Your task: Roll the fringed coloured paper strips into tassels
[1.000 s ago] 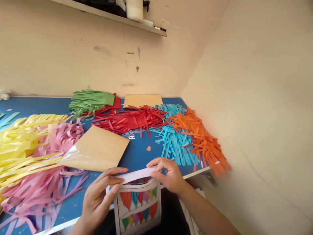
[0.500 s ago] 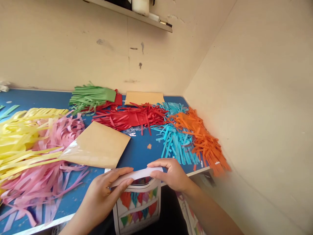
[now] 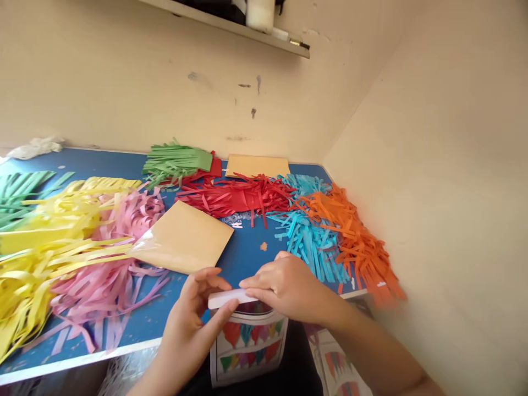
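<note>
My left hand (image 3: 192,327) and my right hand (image 3: 289,289) pinch a short, pale lilac paper strip (image 3: 227,298) from either end, low over the table's front edge. The strip looks bent or folded over, and my fingers hide parts of it. Just beneath it stands a printed sheet with rows of coloured paper pennants (image 3: 249,346), its top partly hidden by the strip and my hands. A tan paper sheet (image 3: 185,236) with a shiny plastic corner lies beyond my left hand.
Fringed paper heaps cover the blue table (image 3: 243,258): pink (image 3: 103,280), yellow (image 3: 61,220), green (image 3: 177,163), red (image 3: 235,197), turquoise (image 3: 309,239) and orange (image 3: 355,247). A second tan sheet (image 3: 258,165) lies at the back. Walls close the far and right sides.
My hands have drawn closer, and the strip now looks shorter and more tightly bent. The view has swung left, bringing a green fringe into sight at the table's left.
</note>
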Demonstrator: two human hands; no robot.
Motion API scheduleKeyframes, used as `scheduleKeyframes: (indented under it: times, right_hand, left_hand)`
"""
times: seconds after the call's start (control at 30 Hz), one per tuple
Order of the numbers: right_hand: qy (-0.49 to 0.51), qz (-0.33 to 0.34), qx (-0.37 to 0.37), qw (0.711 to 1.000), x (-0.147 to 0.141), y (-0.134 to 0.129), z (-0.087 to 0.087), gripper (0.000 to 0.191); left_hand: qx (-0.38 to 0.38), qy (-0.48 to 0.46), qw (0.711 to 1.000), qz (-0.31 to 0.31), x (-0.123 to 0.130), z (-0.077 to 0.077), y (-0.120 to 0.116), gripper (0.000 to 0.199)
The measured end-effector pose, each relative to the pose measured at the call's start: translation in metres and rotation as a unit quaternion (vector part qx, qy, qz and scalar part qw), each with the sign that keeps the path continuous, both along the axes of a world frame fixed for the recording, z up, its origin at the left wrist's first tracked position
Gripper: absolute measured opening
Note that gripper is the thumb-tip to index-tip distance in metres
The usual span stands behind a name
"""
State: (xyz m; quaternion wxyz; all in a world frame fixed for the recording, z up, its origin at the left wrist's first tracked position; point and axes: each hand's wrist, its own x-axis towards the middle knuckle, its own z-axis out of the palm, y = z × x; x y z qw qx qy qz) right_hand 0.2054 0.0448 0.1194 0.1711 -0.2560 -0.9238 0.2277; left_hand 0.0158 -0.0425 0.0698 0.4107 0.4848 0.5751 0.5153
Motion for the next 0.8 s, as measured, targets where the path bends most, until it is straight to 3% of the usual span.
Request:
scheduleKeyframes:
  times: [0.2,0.33,0.53,0.8]
  right_hand:
    - [-0.017,0.026,0.042,0.999,-0.008,-0.007,0.000,0.031]
    - [-0.046,0.044,0.073,0.995,-0.020,-0.011,0.004,0.033]
    - [-0.027,0.017,0.146,0.989,-0.021,-0.019,-0.003,0.020]
    - [-0.043,0.063,0.127,0.989,-0.020,-0.031,0.013,0.018]
  left_hand:
    - [-0.035,-0.117,0.990,0.070,0.005,-0.008,-0.019,0.043]
    - [-0.030,-0.141,0.987,0.077,0.009,-0.005,-0.023,0.040]
    - [-0.018,-0.168,0.984,0.059,0.012,-0.010,-0.034,0.034]
    - [0.003,-0.175,0.983,0.056,0.017,-0.012,-0.034,0.029]
